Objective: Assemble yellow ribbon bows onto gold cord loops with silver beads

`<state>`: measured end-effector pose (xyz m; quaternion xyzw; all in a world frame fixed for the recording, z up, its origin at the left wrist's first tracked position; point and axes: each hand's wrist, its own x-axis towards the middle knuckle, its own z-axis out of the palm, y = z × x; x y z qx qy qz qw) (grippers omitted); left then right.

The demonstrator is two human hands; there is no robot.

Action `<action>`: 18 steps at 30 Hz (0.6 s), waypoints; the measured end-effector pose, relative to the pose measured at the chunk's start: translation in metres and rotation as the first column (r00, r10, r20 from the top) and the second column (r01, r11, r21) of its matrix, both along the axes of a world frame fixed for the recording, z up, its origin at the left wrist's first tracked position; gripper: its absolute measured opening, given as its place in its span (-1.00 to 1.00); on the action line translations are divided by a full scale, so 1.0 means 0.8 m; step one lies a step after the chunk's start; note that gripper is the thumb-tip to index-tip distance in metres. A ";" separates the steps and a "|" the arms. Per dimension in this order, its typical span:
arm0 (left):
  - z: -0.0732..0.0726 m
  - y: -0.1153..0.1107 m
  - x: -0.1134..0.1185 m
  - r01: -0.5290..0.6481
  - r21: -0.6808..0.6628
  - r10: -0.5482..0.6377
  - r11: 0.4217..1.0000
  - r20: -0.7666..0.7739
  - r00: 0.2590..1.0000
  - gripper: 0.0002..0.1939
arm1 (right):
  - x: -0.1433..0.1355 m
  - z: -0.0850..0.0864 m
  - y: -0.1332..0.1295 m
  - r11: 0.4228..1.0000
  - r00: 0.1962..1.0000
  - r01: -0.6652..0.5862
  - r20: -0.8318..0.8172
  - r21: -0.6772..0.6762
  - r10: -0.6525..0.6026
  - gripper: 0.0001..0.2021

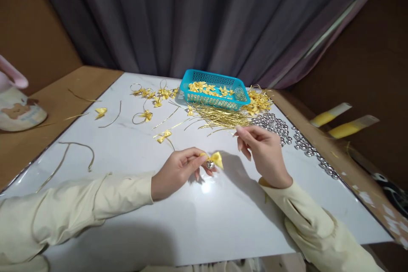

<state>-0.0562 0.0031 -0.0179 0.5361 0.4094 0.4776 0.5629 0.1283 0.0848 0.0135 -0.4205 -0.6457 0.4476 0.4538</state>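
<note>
Your left hand (178, 170) is clamped by thumb and fingertips on one end of a yellow bow (218, 160), positioned over the middle of the white tabletop (204, 221). The bow's long axis runs across your view, dipping slightly toward your right; its free loop points rightward, away from the gripping fingers. A silver bell (210, 164) sits at the bow's middle, on the side nearest you, with its slots facing you. Your right hand (264, 148) is raised well apart from the bow, its thumb and forefinger tips close together; whether they pinch anything cannot be determined. Gold wires (219, 117) lie just beyond those fingertips, backed by a blue basket (184, 89). Loose silver bells (270, 125) extend along the tabletop's right edge. A second bow (164, 137) lies beyond your left hand. For movement, note the bare white surface between your forearms, which continues to the near edge.
</note>
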 end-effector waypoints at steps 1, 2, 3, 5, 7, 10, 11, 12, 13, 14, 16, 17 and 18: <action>0.000 -0.002 0.000 0.022 0.002 -0.022 1.000 -0.009 1.000 -0.78 | 0.001 -0.001 0.007 0.989 0.997 -0.039 -0.067 -0.144 0.030 -0.74; 0.001 -0.004 0.000 0.040 0.009 -0.039 0.999 -0.026 0.999 -0.78 | 0.002 -0.003 0.013 0.951 0.988 -0.119 -0.129 -0.286 0.085 -0.73; 0.001 -0.006 -0.001 0.055 0.020 -0.054 0.998 -0.049 0.997 -0.77 | 0.003 -0.005 0.018 0.893 0.973 -0.201 -0.187 -0.402 0.135 -0.72; 0.002 -0.008 -0.002 0.077 0.053 -0.071 0.996 -0.108 0.992 -0.77 | 0.004 -0.009 0.025 0.767 0.940 -0.325 -0.275 -0.553 0.200 -0.72; 0.003 -0.010 -0.003 0.092 0.097 -0.074 0.991 -0.173 0.982 -0.77 | 0.004 -0.013 0.027 0.703 0.926 -0.367 -0.312 -0.610 0.213 -0.73; 0.006 -0.013 -0.004 0.112 0.172 -0.065 0.979 -0.255 0.965 -0.77 | 0.003 -0.016 0.025 0.682 0.924 -0.374 -0.320 -0.629 0.212 -0.75; 0.007 -0.014 -0.004 0.118 0.194 -0.062 0.974 -0.270 0.961 -0.77 | 0.002 -0.018 0.024 0.671 0.922 -0.379 -0.323 -0.637 0.214 -0.76; 0.008 -0.015 -0.004 0.124 0.212 -0.061 0.969 -0.280 0.958 -0.77 | 0.002 -0.019 0.024 0.657 0.919 -0.386 -0.327 -0.647 0.218 -0.76; 0.008 -0.016 -0.004 0.130 0.229 -0.061 0.965 -0.285 0.956 -0.77 | 0.001 -0.020 0.023 0.642 0.917 -0.394 -0.331 -0.658 0.224 -0.77; 0.009 -0.018 -0.004 0.133 0.242 -0.060 0.961 -0.287 0.956 -0.76 | 0.000 -0.022 0.023 0.627 0.914 -0.402 -0.332 -0.668 0.232 -0.77; 0.009 -0.020 -0.004 0.133 0.257 -0.058 0.957 -0.279 0.958 -0.76 | -0.002 -0.025 0.023 0.606 0.910 -0.413 -0.329 -0.680 0.251 -0.76; 0.009 -0.021 -0.004 0.130 0.260 -0.057 0.957 -0.272 0.961 -0.77 | -0.002 -0.025 0.023 0.599 0.909 -0.417 -0.329 -0.683 0.258 -0.76; 0.009 -0.022 -0.005 0.126 0.260 -0.056 0.957 -0.260 0.964 -0.78 | -0.003 -0.025 0.023 0.603 0.909 -0.415 -0.325 -0.681 0.260 -0.76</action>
